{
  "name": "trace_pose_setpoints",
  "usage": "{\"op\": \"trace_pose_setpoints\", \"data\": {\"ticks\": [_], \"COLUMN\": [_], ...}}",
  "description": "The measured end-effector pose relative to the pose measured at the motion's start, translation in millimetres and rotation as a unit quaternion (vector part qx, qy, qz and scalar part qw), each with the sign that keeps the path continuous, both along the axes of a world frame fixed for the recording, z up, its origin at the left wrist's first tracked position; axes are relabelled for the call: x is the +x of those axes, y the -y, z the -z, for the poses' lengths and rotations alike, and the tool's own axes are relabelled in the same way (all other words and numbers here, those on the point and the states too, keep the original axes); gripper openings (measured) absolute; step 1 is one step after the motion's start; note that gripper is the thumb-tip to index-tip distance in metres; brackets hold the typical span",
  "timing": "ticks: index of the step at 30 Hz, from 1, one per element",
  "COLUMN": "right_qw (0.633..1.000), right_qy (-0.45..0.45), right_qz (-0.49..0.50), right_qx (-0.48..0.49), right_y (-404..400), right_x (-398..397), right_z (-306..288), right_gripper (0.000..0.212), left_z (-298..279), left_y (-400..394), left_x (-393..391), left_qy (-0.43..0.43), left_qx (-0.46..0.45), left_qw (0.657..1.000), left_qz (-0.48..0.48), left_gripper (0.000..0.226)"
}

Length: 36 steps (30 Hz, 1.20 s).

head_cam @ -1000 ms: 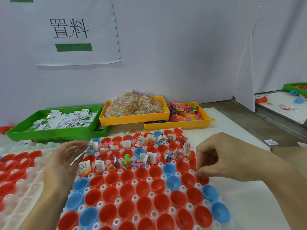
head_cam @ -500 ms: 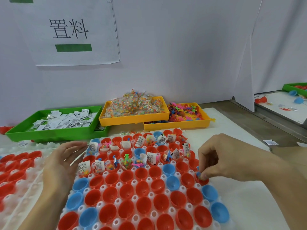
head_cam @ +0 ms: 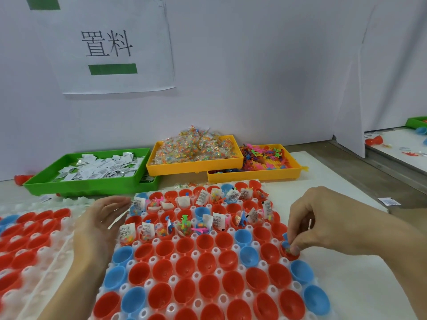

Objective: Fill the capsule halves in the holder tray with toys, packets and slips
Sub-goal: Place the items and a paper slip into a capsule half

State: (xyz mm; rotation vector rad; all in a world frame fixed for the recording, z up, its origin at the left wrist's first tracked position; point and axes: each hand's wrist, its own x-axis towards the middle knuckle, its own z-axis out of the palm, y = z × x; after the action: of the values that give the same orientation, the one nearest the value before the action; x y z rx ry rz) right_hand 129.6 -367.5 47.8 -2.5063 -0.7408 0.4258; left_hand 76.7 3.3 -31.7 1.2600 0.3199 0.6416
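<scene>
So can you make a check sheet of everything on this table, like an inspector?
Surface: white table, holder tray in the middle.
Job's things: near rows of red and blue capsule halves empty, far rows filled; green tray of slips, yellow tray of packets, yellow tray of toys.
Clutter: stray slip at the right.
Hands: left hand open beside the holder tray; right hand fingers press items into a red half.
Cables: nothing seen.
Surroundings: paper sign on the wall; second holder tray at left.

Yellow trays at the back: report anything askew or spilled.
The packet tray sits tilted, its right end propped on the toy tray. A few packets lie loose on the table in front.
</scene>
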Motion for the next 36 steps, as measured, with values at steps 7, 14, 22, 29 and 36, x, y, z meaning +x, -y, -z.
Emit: {"op": "trace_pose_setpoints", "data": {"ticks": [7, 14, 22, 29, 36], "right_qw": [1.000, 1.000, 0.998, 0.992, 0.969], "right_qy": [0.009, -0.006, -0.044, 0.034, 0.127], "right_qz": [-0.020, -0.011, -0.017, 0.007, 0.049], "right_qx": [-0.003, 0.021, 0.035, 0.125, 0.208], "right_y": [0.3, 2.5, 6.5, 14.5, 14.6], "right_x": [6.7, 12.1, 13.9, 14.4, 15.3], "right_z": [4.5, 9.2, 6.6, 12.1, 7.4], "right_gripper": [0.017, 0.015, 0.055, 0.068, 0.038], "left_z": [-1.9, 0.4, -19.2, -71.5, -79.0], "left_y": [5.3, 4.5, 3.3, -41.4, -63.1], "left_x": [-0.2, -0.4, 6.8, 75.3, 118.8], "left_qy": [0.004, -0.008, -0.060, -0.197, -0.376], "left_qx": [0.014, 0.033, 0.272, 0.499, 0.612], "left_qw": [0.999, 0.998, 0.943, 0.821, 0.693], "left_qz": [-0.037, -0.051, -0.184, -0.197, -0.067], "left_gripper": [0.033, 0.034, 0.028, 0.023, 0.021]}}
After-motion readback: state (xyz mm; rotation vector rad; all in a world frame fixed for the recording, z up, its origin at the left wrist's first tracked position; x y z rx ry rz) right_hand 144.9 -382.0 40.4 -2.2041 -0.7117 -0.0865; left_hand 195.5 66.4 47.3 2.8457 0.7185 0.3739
